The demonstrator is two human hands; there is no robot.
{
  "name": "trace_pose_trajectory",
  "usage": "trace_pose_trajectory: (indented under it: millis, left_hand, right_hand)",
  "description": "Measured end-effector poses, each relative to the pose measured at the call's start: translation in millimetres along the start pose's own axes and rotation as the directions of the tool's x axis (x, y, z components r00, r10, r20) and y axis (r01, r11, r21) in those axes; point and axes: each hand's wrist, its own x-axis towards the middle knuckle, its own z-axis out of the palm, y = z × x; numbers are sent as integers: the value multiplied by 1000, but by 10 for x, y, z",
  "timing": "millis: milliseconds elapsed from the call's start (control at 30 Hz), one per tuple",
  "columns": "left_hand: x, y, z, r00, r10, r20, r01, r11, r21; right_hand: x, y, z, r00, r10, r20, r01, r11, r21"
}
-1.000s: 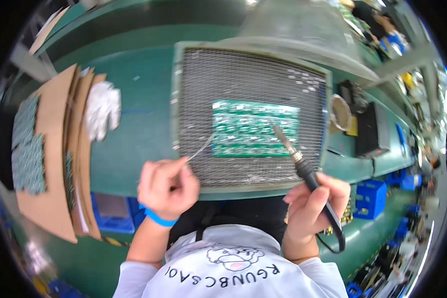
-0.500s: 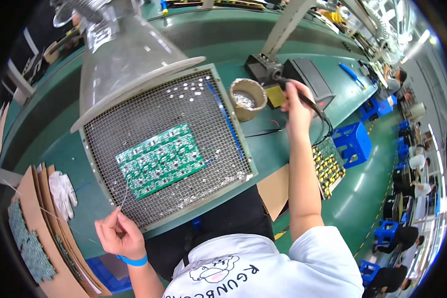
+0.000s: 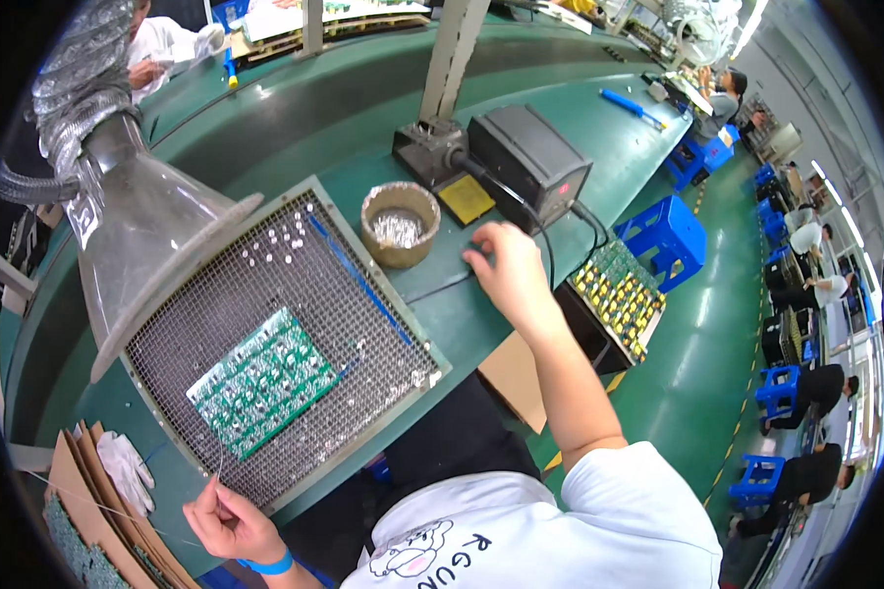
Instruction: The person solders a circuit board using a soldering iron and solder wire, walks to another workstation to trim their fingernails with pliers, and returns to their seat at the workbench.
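Note:
My left hand (image 3: 228, 522) is closed in a pinch on a thin solder wire (image 3: 220, 459), whose end reaches the near left corner of a green circuit board (image 3: 265, 383). The board lies on a metal mesh tray (image 3: 349, 324). My right hand (image 3: 509, 263) is over the bench, thumb and forefinger apart, at the near end of dark tweezers (image 3: 438, 290). No grip on the tweezers shows. Just beyond this hand, the soldering iron (image 3: 501, 184) rests in its stand (image 3: 430, 152), beside a yellow sponge (image 3: 467, 199).
A clear fume hood (image 3: 157, 236) overhangs the tray's left side. Right of the tray stand a round pot (image 3: 400, 226) and a black soldering station (image 3: 530, 157). A white glove (image 3: 126, 471) and cardboard (image 3: 88, 510) lie left; populated boards (image 3: 619, 294) and a blue stool (image 3: 666, 239) stand right.
My right hand has let go of the soldering iron, now in its stand, and has moved down toward the tweezers. My left hand still pinches the solder wire. The whole view has shifted.

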Motion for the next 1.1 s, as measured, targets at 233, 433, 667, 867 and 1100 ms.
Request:
trace_pose_trajectory:
  millis: [233,433,667,867,1100]
  left_hand:
    - [23,6,32,999,32,13,-32,999,2]
    - [15,-34,-3,998,59,24,-59,998,17]
    - [20,2,-17,997,75,28,-75,997,10]
    - [20,1,-3,997,67,26,-67,998,13]
    - [26,23,57,996,86,2,-86,995,-44]
  right_hand:
    - [117,25,-8,993,-46,104,32,991,128]
    - [67,-191,-267,840,180,512,-538,150,830]
    - [-51,-544,-365,860,-109,498,-407,-736,542]
    - [-121,-750,-457,862,-193,469,-404,-820,405]
    - [-169,-788,-578,871,-143,470,-387,-788,478]
